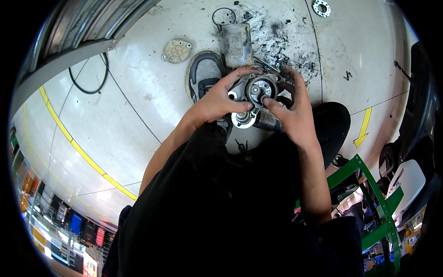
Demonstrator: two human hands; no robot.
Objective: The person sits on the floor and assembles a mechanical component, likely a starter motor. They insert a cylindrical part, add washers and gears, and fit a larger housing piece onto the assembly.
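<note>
Between my two hands is a metal gear housing (242, 121) that looks like part of a starter motor. Its round toothed gear ring (261, 90) faces up, with smaller gears inside. My left hand (220, 98) grips the housing's left side, thumb near the ring's lower edge and fingers over the far side. On the right, my right hand (295, 108) curls its blackened fingers round the other side, and its thumb presses at the gears. A dark cylinder (267, 121) sticks out below the ring toward my right wrist. The housing's underside is hidden.
Beyond my hands lie a dirty grey metal box-like part (237, 44), a flat cover plate (176, 51) and black grime (277, 34) on the floor. A round metal plate (321, 8) is farther off. My shoe (203, 74) is close left; a green metal frame (364, 184) stands right.
</note>
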